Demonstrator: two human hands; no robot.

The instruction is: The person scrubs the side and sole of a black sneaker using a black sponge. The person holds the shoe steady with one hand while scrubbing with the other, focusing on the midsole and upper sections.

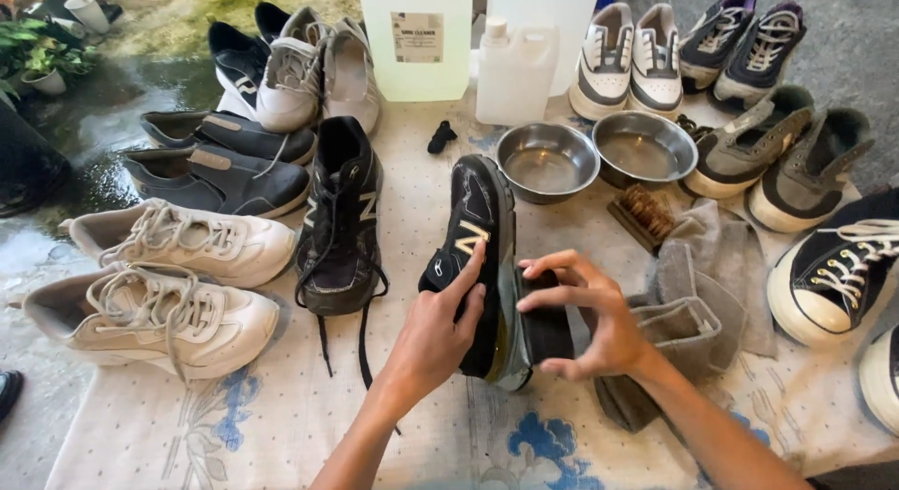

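Nearest: left hand (440, 326) clasped around the heel of a black sneaker (479, 237), tipped on its side above the patterned cloth (281, 424). Right hand (590, 317) just beside it, fingers (548, 265) pinching a dark cloth pad (546, 326) flat against the sole edge.

Likely slip: sneaker twisting out of the one-handed hold under hard rubbing. Likely smear: grime carried onto the upper. Gray rags (698, 303) and a wooden brush (644, 214) near the right wrist. Matching black sneaker (339, 219) to the left, laces trailing.

Farther: two steel bowls (548, 160), easily tipped by an elbow. Beyond, a white jug (513, 71) and a tall clear container (414, 41) with a small white rectangular label.
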